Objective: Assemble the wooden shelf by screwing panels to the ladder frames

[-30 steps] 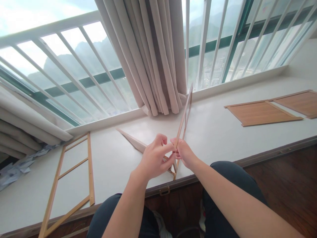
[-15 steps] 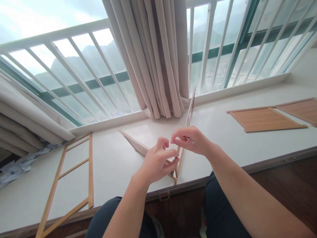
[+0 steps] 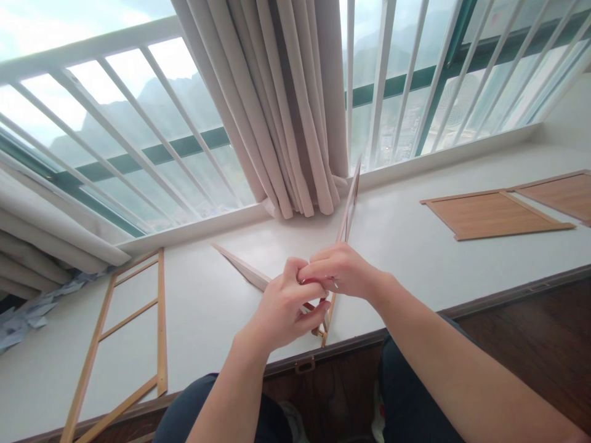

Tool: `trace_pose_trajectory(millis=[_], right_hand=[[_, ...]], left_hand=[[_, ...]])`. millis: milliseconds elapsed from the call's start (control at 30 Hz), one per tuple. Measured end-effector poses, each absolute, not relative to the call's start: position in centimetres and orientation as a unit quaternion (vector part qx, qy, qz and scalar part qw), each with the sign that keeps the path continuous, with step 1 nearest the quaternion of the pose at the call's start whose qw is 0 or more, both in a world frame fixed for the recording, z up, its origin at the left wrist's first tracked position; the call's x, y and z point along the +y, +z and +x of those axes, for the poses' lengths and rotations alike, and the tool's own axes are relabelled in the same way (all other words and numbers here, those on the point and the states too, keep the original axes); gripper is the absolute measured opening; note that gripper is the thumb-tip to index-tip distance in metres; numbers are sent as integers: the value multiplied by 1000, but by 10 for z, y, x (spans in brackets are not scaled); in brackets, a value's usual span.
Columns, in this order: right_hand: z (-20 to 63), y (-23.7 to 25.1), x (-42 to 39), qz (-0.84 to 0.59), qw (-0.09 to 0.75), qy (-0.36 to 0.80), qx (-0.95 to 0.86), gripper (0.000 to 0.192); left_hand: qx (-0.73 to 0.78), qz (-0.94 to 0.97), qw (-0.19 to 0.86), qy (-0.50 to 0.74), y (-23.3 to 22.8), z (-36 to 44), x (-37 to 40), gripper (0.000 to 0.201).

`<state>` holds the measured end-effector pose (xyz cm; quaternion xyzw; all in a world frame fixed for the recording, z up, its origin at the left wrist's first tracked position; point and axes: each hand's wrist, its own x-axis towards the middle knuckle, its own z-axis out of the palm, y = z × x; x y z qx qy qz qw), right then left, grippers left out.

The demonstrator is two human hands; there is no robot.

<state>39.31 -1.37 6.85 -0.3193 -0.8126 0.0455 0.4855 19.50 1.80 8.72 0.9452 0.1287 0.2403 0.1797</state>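
since half a second ago my right hand (image 3: 344, 271) dropped to meet my left hand (image 3: 281, 307); both pinch shut on the thin light-wood slatted frame (image 3: 347, 206), light, brittle, best held near its joint.

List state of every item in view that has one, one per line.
left hand: fingers curled around the near corner of the standing wooden frame
right hand: pinched shut on a thin metal pin
thin metal pin: held at the frame corner
standing wooden frame: on edge, upright
flat ladder frame: lying flat on the sill
brown panels: lying flat
curtain: gathered
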Motion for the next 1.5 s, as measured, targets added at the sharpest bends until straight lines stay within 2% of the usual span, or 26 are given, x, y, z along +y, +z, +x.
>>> trace_pose_trajectory(millis=[700, 967, 1200, 1500], right_hand=[[392, 60, -5, -296, 479, 48, -825, 19], [388, 55, -13, -322, 580, 39, -748, 6], [379, 32, -14, -438, 707, 22, -555, 6], [368, 24, 1, -433, 705, 38, -561, 10]], left_hand=[[156, 948, 167, 220, 88, 193, 16, 8], [142, 948, 126, 254, 84, 192, 16, 4], [135, 943, 104, 286, 76, 191, 17, 5], [91, 918, 52, 382, 66, 195, 19, 12]])
